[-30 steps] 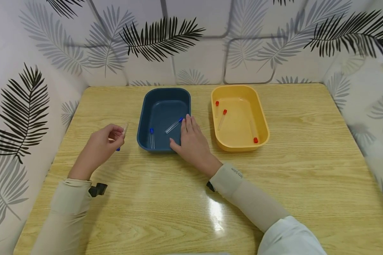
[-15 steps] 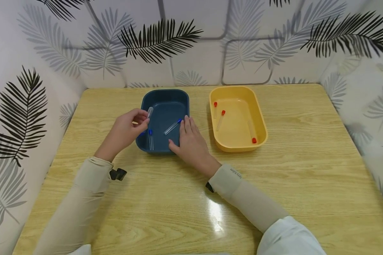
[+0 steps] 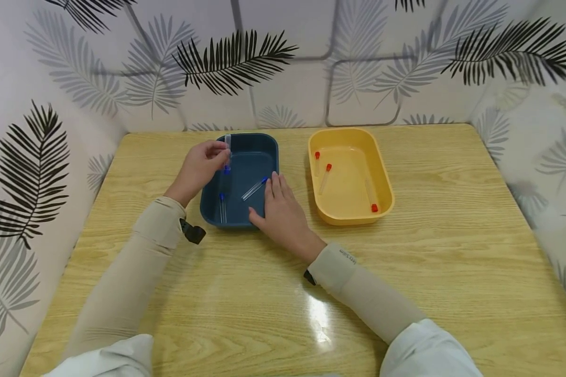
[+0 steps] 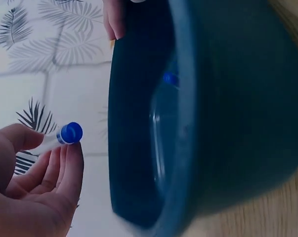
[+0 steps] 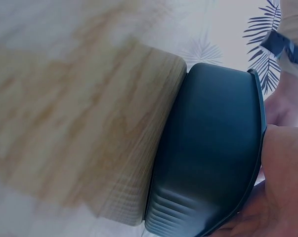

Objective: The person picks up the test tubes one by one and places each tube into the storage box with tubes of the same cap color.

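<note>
My left hand (image 3: 198, 170) is over the left side of a dark blue bin (image 3: 257, 162), pinching a clear test tube (image 3: 228, 140) between thumb and fingers. Its blue cap (image 4: 70, 133) points down toward the bin in the head view. Inside that bin lie two more blue-capped tubes, one upright in view at the front left (image 3: 223, 209) and a slanted one (image 3: 253, 190) near the right wall. My right hand (image 3: 287, 222) rests on the bin's front right corner, fingers fairly straight along the right rim and thumb at the front rim.
To the right stands a yellow bin (image 3: 354, 219) holding several clear tubes with red caps (image 3: 328, 167). Both bins sit toward the back of a wood-grain table (image 3: 245, 309). A leaf-patterned wall covering (image 3: 292, 89) rises behind the table and at its sides.
My left hand has carried the blue-capped tube from the table left of the blue bin, rightward and back, to above the bin. My right hand has stayed on the rim.
</note>
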Demonstrator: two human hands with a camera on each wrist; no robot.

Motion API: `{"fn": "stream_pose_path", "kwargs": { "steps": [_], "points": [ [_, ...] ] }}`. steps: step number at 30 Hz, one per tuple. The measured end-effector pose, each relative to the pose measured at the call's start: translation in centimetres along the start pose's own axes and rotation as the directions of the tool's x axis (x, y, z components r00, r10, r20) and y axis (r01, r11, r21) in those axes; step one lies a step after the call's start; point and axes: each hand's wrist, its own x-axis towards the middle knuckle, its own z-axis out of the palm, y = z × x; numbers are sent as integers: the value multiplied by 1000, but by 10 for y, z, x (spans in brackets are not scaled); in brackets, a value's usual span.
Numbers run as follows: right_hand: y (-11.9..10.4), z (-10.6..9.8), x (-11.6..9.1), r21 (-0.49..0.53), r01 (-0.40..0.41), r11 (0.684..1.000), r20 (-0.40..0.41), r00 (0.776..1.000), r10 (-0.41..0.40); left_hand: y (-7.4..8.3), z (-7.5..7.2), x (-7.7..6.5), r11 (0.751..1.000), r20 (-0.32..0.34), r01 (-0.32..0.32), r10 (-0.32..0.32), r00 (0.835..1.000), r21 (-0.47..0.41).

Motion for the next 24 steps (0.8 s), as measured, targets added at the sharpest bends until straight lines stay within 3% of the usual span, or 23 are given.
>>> {"fn": "stream_pose_path", "kwargs": {
  "steps": [7, 11, 13, 19, 24],
  "points": [
    [0, 0, 0, -11, 10, 1000, -8, 1000, -10, -2, 17, 20, 978, -38, 112, -121, 992, -175],
    [-1, -1, -1, -6, 0, 1000, -1, 1000, 0, -7, 24, 30, 946, -20, 185, -197, 980, -266],
    [-2, -1, -1, -2, -2, 1000, -1, 1000, 2, -9, 25, 34, 911, -2, 229, -245, 970, -343],
    [-1, 0, 0, 11, 2, 1000, -11, 1000, -2, -15, 27, 45, 765, 51, 332, -366, 929, -552],
    [-1, 1, 0, 13, -2, 1000, -8, 1000, 2, -19, 33, 50, 693, 80, 380, -424, 902, -612]
  ]
}}
